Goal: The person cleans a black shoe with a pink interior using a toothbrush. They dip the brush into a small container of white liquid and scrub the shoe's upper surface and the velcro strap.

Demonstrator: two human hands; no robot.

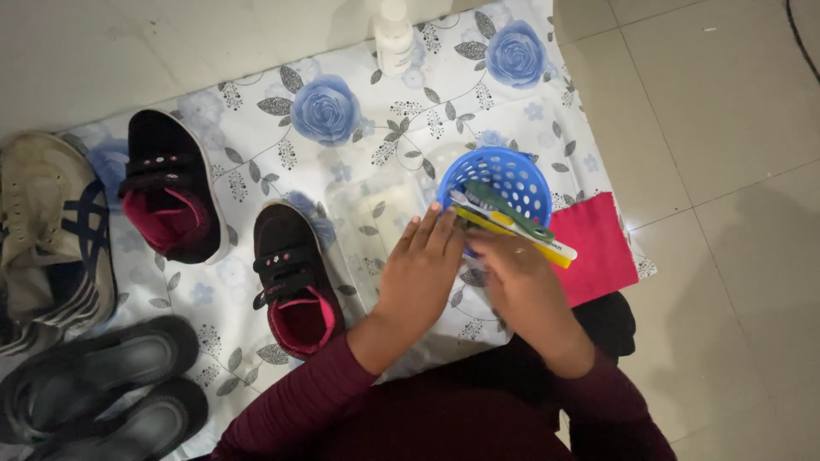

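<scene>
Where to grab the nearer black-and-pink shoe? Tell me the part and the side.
Take the nearer black-and-pink shoe at its heel collar, from the person's side. Its pink-lined opening faces up and toward the person, so fingers can hook inside the rim. Come with the left hand, which is closest.

Left hand [420, 271] extended flat, fingers together; right hand [519, 277] curled beside it, both forearms in maroon sleeves.

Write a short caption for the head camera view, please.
Both hands, left and right, reach brushes in a blue basket beside black-and-pink shoes.
</scene>
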